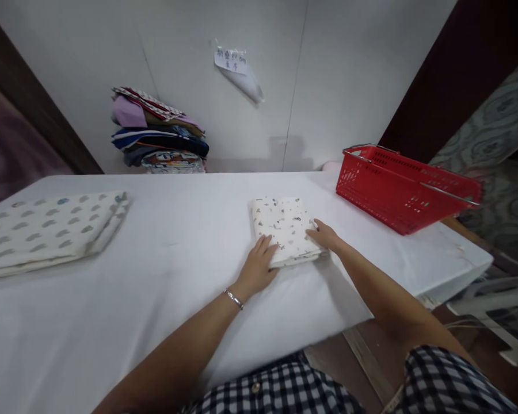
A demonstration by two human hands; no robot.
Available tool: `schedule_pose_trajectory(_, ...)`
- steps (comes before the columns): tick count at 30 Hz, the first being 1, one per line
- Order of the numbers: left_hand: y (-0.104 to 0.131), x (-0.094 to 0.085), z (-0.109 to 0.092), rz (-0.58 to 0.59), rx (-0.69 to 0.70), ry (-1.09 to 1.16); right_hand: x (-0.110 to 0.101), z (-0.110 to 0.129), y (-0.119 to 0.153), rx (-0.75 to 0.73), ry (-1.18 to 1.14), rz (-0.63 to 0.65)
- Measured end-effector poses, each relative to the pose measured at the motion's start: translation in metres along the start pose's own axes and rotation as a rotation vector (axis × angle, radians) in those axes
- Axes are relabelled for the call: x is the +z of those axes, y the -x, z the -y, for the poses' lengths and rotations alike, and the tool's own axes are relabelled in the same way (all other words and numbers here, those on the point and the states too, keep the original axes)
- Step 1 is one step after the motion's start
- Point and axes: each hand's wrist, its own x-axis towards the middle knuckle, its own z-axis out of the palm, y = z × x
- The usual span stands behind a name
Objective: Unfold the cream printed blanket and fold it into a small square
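A white cloth with small grey and dark printed figures [285, 225] lies folded into a thick rectangle on the white-covered table [190, 230]. At its near left corner rests my left hand [258, 267], fingers stretched out and touching the cloth's edge; a silver bracelet circles that wrist. My right hand [326, 236] touches the right edge, its fingers apart and partly over the top. Neither hand grips the cloth, which stays flat on the table. Another folded white cloth with grey cloud-like shapes [47, 227] lies at the far left of the table.
A red plastic basket with metal handles [397, 187] stands at the table's right end. Against the wall behind the table rises a pile of folded fabrics [159, 132]. A paper note [231, 60] hangs curled on the wall. White plastic chairs [496, 310] are at the lower right.
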Motion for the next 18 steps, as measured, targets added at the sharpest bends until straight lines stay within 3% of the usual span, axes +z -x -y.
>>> schedule_pose_trajectory(5, 0.005, 0.004, 0.005, -0.078, -0.024, 0.049, -0.017, -0.001, 0.045, 0.11, -0.081, 0.032)
schedule_pose_trajectory(10, -0.002, 0.001, 0.011, -0.072, -0.027, 0.067, -0.022, 0.011, 0.062, 0.206, -0.196, 0.116)
schedule_pose_trajectory(13, -0.008, -0.023, 0.025, -0.062, -0.049, 0.05, -0.009, 0.022, 0.078, 0.2, -0.271, 0.184)
schedule_pose_trajectory(18, 0.009, -0.092, 0.071, -0.009, -0.055, 0.021, 0.029, 0.045, 0.131, 0.071, -0.458, 0.426)
